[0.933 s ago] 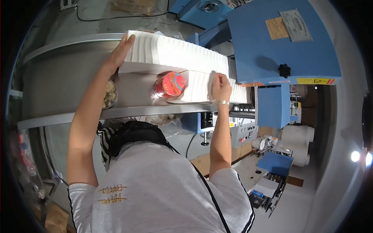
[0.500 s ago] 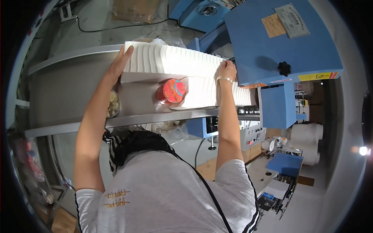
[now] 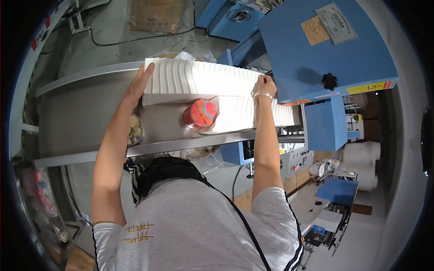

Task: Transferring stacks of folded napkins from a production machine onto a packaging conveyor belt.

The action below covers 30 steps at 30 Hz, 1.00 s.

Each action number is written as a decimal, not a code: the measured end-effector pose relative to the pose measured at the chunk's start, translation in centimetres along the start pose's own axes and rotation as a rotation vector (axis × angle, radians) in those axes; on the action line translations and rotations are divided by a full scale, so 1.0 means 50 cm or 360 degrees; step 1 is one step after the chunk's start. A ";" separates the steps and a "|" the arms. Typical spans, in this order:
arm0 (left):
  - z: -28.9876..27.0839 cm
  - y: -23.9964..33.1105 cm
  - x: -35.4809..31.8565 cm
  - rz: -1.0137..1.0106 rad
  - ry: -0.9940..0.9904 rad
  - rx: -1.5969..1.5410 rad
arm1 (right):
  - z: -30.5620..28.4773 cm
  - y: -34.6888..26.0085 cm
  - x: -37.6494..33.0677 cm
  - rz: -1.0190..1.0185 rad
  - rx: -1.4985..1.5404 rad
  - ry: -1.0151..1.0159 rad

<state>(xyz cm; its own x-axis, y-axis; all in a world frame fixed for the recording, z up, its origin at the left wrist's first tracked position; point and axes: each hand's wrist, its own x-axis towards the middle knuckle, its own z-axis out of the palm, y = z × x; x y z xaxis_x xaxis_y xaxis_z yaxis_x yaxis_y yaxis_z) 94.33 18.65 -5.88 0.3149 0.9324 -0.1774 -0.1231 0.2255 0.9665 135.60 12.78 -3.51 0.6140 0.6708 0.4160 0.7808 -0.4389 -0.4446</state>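
Note:
A long row of white folded paper sheets point(image 3: 221, 79), packed on edge, spans the metal trough in front of me. My left hand point(image 3: 142, 85) grips its left end, the thumb lying along the end face and the other fingers mostly hidden. At the row's right end, beside the blue machine, my right hand point(image 3: 266, 86) has its fingers curled against the sheets; the fingertips are partly hidden. A second, shorter row of white paper sheets point(image 3: 237, 114) stands nearer to me, running under my right wrist toward the machine. Left of that row sits a red-lidded jar point(image 3: 200, 114).
The blue machine point(image 3: 316, 58) with a black knob point(image 3: 329, 81) rises at the right. A metal rail point(image 3: 181, 147) edges the trough point(image 3: 81, 117) on my side. A clear tub with pale pieces point(image 3: 134, 130) stands beside my left forearm. Cardboard point(image 3: 156, 16) lies on the floor beyond.
The whole scene sits slightly lower in the picture, as the view has shifted. Both hands keep their places at the two ends of the far paper row.

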 end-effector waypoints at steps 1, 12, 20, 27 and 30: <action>-0.002 -0.003 0.003 0.0001 0.0000 0.0004 | -0.001 0.000 0.000 -0.0023 -0.0002 0.0001; -0.011 -0.020 0.018 -0.0012 -0.0039 -0.0078 | 0.009 0.007 0.007 -0.0021 -0.0151 0.0018; -0.002 -0.008 0.011 -0.0045 -0.0008 0.0021 | 0.004 0.030 0.016 -0.0062 0.0068 -0.0159; -0.010 -0.010 0.010 -0.0038 -0.0038 0.0041 | -0.017 -0.001 0.011 -0.0050 -0.0217 -0.0362; -0.006 -0.002 0.009 -0.0047 -0.0050 0.0088 | -0.011 0.006 0.009 -0.0122 -0.0371 -0.0425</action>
<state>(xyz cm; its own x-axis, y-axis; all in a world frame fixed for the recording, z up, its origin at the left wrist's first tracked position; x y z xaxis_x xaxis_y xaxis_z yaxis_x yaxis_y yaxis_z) 94.21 19.12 -6.13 0.3471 0.9161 -0.2010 -0.0614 0.2360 0.9698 136.18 12.61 -3.01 0.5249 0.8260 0.2053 0.8476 -0.4854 -0.2144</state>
